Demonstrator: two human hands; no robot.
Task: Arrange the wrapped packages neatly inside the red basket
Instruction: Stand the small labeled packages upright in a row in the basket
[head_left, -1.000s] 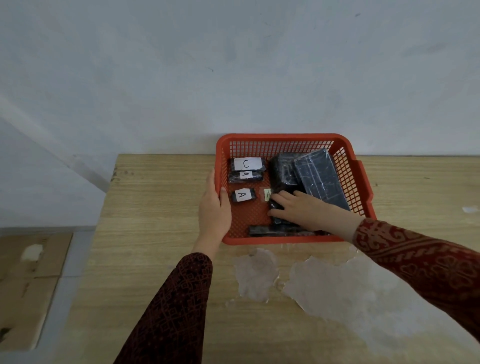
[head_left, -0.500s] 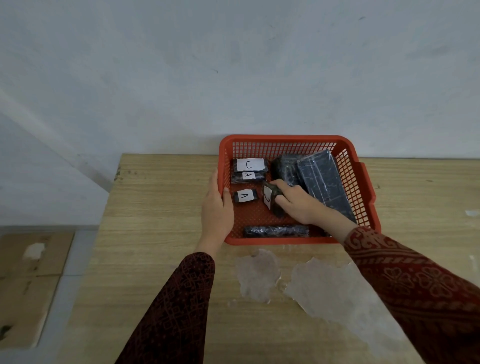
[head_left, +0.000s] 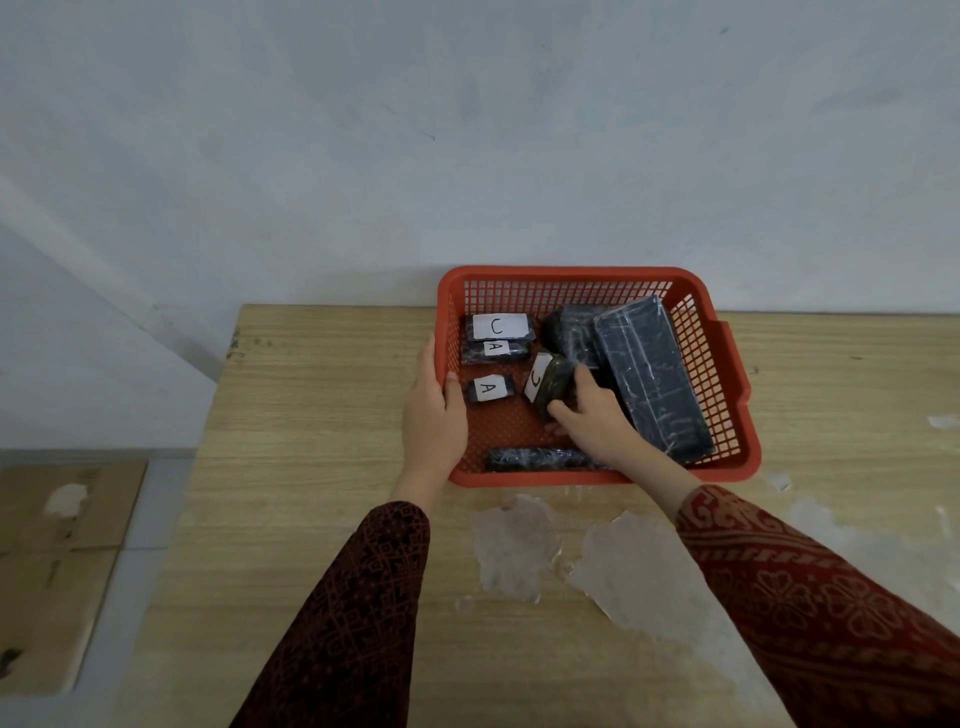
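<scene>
Sleeves reach over the desk to the basket. Left hand clasps its near-left rim, likely steadying it, while right hand clenches a small package tilted on edge, apparently to reseat it. Other packages lie around it, a long one leaning along the right wall.

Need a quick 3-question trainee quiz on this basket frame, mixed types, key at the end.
1. True or false: the left hand grips the red basket by its left rim.
2. Which letter is on the label of the package held by the right hand? (a) A (b) C (c) B
3. Fill in: the largest wrapped package leans against the basket's ____ wall.

Key: 1 true; 2 b; 3 right.
</scene>
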